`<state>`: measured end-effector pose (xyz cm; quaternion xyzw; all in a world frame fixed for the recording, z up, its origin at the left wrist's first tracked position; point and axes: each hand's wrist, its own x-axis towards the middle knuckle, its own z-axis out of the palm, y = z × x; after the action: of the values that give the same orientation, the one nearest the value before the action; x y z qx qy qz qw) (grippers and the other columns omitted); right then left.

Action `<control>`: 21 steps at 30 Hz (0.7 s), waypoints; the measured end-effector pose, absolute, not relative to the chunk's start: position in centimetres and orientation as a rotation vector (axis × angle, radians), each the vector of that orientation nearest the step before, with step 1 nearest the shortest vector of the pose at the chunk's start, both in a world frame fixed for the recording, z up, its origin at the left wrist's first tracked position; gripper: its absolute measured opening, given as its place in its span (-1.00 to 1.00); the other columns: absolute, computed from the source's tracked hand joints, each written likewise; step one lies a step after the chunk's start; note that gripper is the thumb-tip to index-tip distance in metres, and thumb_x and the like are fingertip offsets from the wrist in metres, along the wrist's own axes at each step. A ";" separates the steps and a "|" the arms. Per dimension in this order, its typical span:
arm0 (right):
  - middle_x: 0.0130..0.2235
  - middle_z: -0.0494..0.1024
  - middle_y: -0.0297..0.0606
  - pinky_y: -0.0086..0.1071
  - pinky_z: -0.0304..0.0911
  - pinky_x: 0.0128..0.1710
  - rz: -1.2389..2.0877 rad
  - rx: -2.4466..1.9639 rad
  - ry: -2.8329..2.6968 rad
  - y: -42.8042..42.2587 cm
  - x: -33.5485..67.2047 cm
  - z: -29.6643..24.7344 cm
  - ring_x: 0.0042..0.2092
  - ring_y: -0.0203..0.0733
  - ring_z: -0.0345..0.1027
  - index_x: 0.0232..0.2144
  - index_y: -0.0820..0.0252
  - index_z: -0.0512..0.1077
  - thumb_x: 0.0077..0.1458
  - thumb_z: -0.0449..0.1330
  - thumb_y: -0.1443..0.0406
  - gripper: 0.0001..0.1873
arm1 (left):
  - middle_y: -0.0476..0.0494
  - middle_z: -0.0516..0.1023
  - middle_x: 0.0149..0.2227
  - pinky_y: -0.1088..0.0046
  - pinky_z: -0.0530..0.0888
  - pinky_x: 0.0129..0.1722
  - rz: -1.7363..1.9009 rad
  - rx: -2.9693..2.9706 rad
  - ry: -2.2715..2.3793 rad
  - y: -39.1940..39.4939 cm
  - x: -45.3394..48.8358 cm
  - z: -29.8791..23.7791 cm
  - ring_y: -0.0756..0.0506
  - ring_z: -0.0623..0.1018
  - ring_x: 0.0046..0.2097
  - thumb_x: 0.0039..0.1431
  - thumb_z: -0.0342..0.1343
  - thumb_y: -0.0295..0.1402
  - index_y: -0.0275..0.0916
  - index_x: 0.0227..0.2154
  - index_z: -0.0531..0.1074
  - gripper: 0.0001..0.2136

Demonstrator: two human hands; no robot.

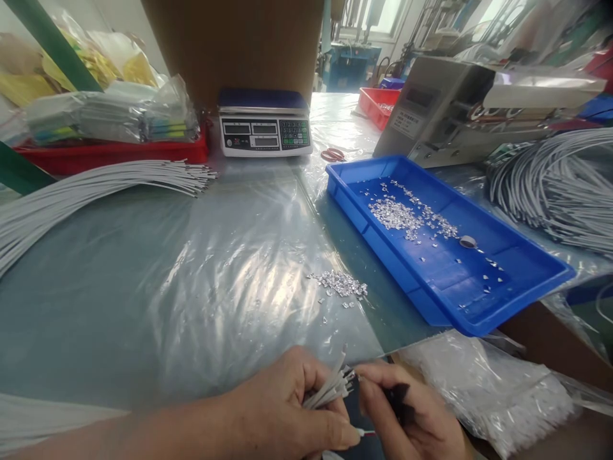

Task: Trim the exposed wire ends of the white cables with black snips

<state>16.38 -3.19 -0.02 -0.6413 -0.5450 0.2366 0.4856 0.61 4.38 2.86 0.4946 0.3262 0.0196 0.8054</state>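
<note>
My left hand (292,409) is closed around a bundle of thin white cables (328,391), whose cut ends point right. One cable with a thin red wire (366,433) at its tip sticks out past my left thumb. Beside the cable ends, my right hand (416,409) pinches with thumb and forefinger; what lies between those fingertips is too small to make out. A crumpled black piece (400,402) shows among its other fingers. On the plastic-covered table just beyond both hands lies a small heap of shiny silver metal bits (341,284).
A blue tray (479,300) at right contains more silver bits and a small roll. A scale (265,131) and scissors (332,154) sit behind. White cables lie left (96,191) and coiled right (555,185). A plastic bag (498,383) is by the table edge.
</note>
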 end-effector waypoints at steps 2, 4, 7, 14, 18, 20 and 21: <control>-0.59 0.48 -0.42 -0.52 0.20 -0.57 0.625 -1.596 -1.514 -2.0 17.1 0.0 -0.58 -0.34 0.33 -0.43 0.12 0.49 0.12 0.13 0.29 -0.85 | 0.07 0.27 -0.72 0.61 0.14 -0.69 0.038 1.096 0.741 4.2 0.6 2.8 0.10 0.20 -0.68 -0.04 0.13 -0.32 -0.28 -0.68 0.33 -0.79; -0.61 0.45 -0.40 -0.50 0.19 -0.59 0.633 -1.648 -1.573 -0.8 17.5 -0.1 -0.59 -0.33 0.29 -0.48 0.18 0.47 0.13 0.12 0.26 -0.80 | 0.02 0.32 -0.67 0.58 0.22 -0.63 0.037 1.118 0.773 4.0 0.6 2.8 0.05 0.29 -0.63 -0.02 0.10 -0.31 -0.29 -0.64 0.35 -0.81; -0.61 0.44 -0.36 -0.45 0.18 -0.59 0.633 -1.742 -1.503 0.3 17.7 -0.4 -0.58 -0.30 0.26 -0.53 0.21 0.45 0.12 0.14 0.21 -0.74 | 0.00 0.32 -0.62 0.51 0.28 -0.52 0.085 1.249 0.762 3.9 0.4 2.9 0.01 0.35 -0.55 0.05 0.03 -0.32 -0.27 -0.61 0.31 -0.81; -0.44 0.55 -0.29 -0.44 0.36 -0.40 0.763 -1.744 -1.345 0.1 18.5 -1.1 -0.39 -0.21 0.46 -0.21 0.25 0.49 0.10 0.15 0.20 -0.73 | 0.04 0.20 -0.52 0.48 0.18 -0.44 0.293 1.722 0.733 4.2 0.2 3.2 0.04 0.26 -0.45 0.15 -0.04 -0.43 -0.24 -0.67 0.02 -0.68; -0.49 0.56 -0.36 -0.53 0.32 -0.48 0.846 -1.694 -1.222 -0.8 18.2 -0.1 -0.46 -0.28 0.41 -0.34 0.15 0.53 0.02 0.23 0.19 -0.81 | 0.08 0.16 -0.57 0.48 0.13 -0.49 0.230 1.664 0.758 4.2 0.1 2.7 0.06 0.20 -0.50 0.21 -0.08 -0.39 -0.24 -0.62 0.08 -0.71; -0.50 0.54 -0.43 -0.59 0.27 -0.49 0.950 -1.612 -1.045 -1.3 17.6 0.9 -0.48 -0.35 0.36 -0.40 0.06 0.55 -0.04 0.27 0.22 -0.90 | 0.08 0.17 -0.58 0.48 0.11 -0.51 0.199 1.608 0.754 4.1 0.0 2.5 0.06 0.18 -0.51 0.23 -0.09 -0.37 -0.24 -0.61 0.12 -0.72; -0.50 0.52 -0.44 -0.60 0.25 -0.49 1.001 -1.558 -0.998 -1.5 17.3 1.4 -0.49 -0.37 0.34 -0.43 0.02 0.56 -0.06 0.28 0.24 -0.92 | 0.08 0.17 -0.58 0.48 0.10 -0.51 0.191 1.589 0.746 4.1 0.0 2.4 0.06 0.18 -0.51 0.23 -0.09 -0.36 -0.25 -0.61 0.14 -0.72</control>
<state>17.29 -1.48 1.44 -0.6430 -0.4118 0.4132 0.4962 0.00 4.12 2.44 0.6953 0.3263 0.0837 0.6349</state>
